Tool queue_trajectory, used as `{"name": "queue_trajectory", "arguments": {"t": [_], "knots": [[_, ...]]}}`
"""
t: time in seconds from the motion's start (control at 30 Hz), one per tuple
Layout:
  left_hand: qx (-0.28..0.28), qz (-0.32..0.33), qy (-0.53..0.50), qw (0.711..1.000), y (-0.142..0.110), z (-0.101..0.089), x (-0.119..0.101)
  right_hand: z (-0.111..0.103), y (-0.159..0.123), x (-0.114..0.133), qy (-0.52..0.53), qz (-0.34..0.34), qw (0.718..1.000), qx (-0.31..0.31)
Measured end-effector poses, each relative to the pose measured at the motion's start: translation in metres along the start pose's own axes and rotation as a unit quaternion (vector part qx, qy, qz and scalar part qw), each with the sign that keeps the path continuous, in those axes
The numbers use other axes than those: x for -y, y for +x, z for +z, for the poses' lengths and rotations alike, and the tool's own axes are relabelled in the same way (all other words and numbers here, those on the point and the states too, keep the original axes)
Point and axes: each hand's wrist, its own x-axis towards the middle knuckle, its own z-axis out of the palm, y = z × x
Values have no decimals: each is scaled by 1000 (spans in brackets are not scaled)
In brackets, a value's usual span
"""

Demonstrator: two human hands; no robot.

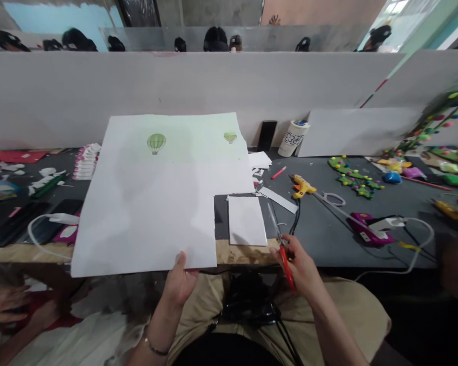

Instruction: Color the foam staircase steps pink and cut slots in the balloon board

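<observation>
My left hand (pixel 182 281) pinches the lower edge of a large white paper sheet (pixel 148 213), thumb on top. The sheet has a pale green band along its far side, printed with a green hot-air balloon (pixel 156 143) and a smaller balloon (pixel 230 137). Its lower right corner is cut out in a rectangle. A small white paper rectangle (pixel 247 220) lies on the table within that gap. My right hand (pixel 295 262) is wrapped round the red handles of scissors (pixel 286 264), whose blades point away from me, apart from the sheet.
Beyond the scissors lie a yellow glue gun (pixel 302 187), a white paper strip (pixel 278 199) and a red pen (pixel 278 173). A purple power strip (pixel 370 231) with a white cable sits right. A phone (pixel 267 135) and white cup (pixel 293 138) stand by the partition (pixel 213 81). Another person's hand (pixel 7 302) is at left.
</observation>
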Motion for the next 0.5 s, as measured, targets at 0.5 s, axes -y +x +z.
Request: {"name": "queue_trajectory", "arguments": {"t": [0.5], "knots": [[-14, 51, -35, 998, 5, -2, -1, 58, 37, 24, -480, -115, 869, -40]]}}
